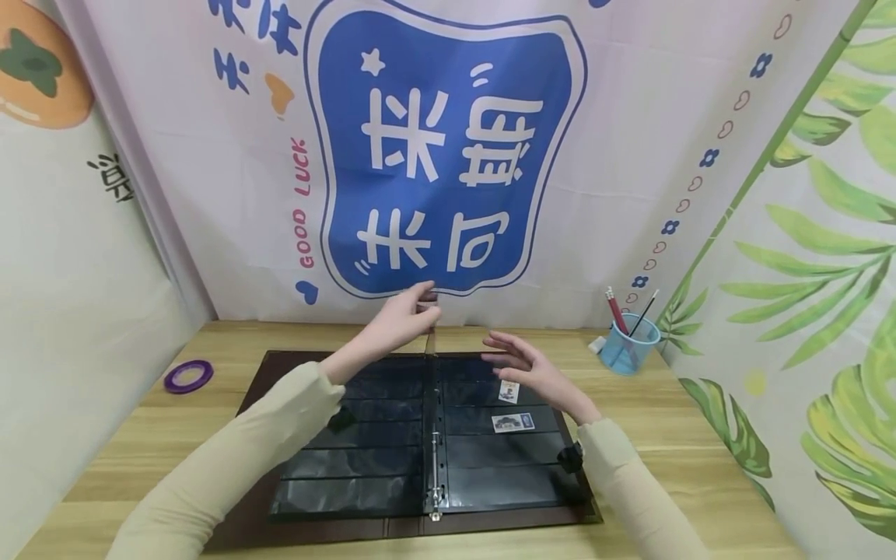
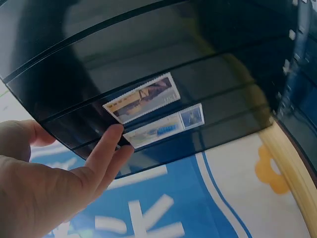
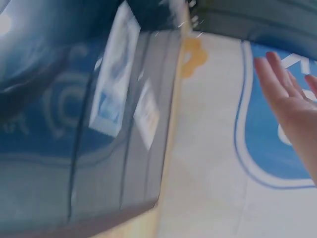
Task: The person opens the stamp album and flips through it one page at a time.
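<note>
A stamp album (image 1: 402,529) with a dark brown cover and black strip-pocket pages lies spread on the table. My left hand (image 1: 406,315) pinches a black album page (image 2: 163,44) at its outer edge, thumb on one side and fingers on the other. That page stands up from the binder rings, nearly edge-on in the head view. Two stamps show on it in the left wrist view: one upper stamp (image 2: 143,98) and one lower stamp (image 2: 166,130). My right hand (image 1: 525,367) hovers over the right-hand page with loosely spread fingers, near a small stamp (image 1: 509,391) and a wider stamp (image 1: 513,422).
To the left of the album lies a purple ring (image 1: 188,376), perhaps a tape roll. A blue mesh pen cup (image 1: 630,346) with pencils stands at the back right, a white eraser (image 1: 597,344) beside it. A printed cloth (image 1: 266,233) hangs behind the table.
</note>
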The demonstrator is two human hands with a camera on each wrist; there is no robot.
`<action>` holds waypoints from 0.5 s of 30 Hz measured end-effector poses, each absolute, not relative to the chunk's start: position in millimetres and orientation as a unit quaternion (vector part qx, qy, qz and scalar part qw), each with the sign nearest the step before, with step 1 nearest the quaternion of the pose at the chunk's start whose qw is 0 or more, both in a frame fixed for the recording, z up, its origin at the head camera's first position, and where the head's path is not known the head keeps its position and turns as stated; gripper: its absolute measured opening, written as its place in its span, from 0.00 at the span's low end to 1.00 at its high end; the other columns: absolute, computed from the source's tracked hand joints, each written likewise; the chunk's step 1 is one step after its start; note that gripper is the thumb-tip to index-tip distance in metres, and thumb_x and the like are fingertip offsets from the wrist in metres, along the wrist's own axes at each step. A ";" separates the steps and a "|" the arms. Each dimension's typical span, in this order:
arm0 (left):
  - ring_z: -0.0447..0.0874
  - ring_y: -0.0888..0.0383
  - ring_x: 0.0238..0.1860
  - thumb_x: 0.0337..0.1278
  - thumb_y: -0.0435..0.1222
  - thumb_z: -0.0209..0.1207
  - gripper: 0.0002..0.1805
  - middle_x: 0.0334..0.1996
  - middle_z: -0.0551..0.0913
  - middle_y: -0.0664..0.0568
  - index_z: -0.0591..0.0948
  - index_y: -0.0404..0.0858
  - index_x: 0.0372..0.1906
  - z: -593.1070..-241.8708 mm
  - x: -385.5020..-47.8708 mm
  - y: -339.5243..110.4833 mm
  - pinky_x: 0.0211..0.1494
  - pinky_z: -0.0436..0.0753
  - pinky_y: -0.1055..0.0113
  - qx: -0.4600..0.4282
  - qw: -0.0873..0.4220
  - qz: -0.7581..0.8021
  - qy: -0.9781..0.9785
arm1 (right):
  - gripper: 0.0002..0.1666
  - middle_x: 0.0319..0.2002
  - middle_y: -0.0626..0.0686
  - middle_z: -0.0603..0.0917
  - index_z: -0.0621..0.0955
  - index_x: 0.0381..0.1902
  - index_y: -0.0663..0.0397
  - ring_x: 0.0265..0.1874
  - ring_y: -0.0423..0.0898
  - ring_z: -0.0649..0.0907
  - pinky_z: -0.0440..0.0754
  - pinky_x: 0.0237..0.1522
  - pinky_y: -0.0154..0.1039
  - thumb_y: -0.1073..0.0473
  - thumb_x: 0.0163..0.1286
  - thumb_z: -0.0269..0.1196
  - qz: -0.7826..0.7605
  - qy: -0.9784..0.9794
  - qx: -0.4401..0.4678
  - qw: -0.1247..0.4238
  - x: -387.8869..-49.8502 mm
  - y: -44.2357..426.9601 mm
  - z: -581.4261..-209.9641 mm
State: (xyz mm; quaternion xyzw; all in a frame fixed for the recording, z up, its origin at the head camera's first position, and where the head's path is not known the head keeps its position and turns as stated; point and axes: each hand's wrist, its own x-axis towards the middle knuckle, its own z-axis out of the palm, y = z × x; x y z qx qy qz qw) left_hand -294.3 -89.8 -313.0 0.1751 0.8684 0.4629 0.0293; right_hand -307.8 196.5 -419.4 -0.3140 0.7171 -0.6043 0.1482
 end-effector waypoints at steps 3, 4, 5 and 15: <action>0.74 0.41 0.69 0.65 0.38 0.47 0.37 0.72 0.67 0.36 0.55 0.34 0.78 -314.9 -289.6 -113.0 0.63 0.80 0.51 0.167 0.013 0.460 0.872 | 0.40 0.77 0.60 0.61 0.58 0.78 0.47 0.73 0.62 0.67 0.79 0.63 0.39 0.61 0.73 0.60 -0.565 0.760 -0.286 0.142 -308.9 204.9 -427.6; 0.73 0.41 0.69 0.65 0.37 0.47 0.36 0.72 0.67 0.35 0.55 0.33 0.77 -316.0 -288.2 -121.2 0.64 0.80 0.51 0.165 0.005 0.452 0.876 | 0.41 0.77 0.60 0.61 0.58 0.78 0.48 0.73 0.62 0.67 0.78 0.65 0.42 0.59 0.73 0.61 -0.555 0.771 -0.278 0.142 -309.4 207.8 -430.4; 0.73 0.40 0.69 0.66 0.37 0.47 0.36 0.72 0.67 0.34 0.56 0.32 0.77 -317.1 -286.9 -129.3 0.65 0.78 0.50 0.162 0.000 0.445 0.881 | 0.42 0.77 0.60 0.60 0.57 0.78 0.49 0.74 0.62 0.66 0.77 0.66 0.47 0.59 0.72 0.62 -0.545 0.781 -0.269 0.142 -309.7 210.7 -433.0; 0.66 0.29 0.69 0.62 0.27 0.46 0.36 0.70 0.62 0.24 0.54 0.22 0.75 -341.0 -271.4 -193.3 0.69 0.71 0.42 0.129 -0.007 0.409 0.903 | 0.50 0.76 0.60 0.62 0.59 0.77 0.53 0.74 0.62 0.66 0.67 0.70 0.62 0.47 0.65 0.69 -0.408 0.881 -0.224 0.089 -319.0 233.8 -452.7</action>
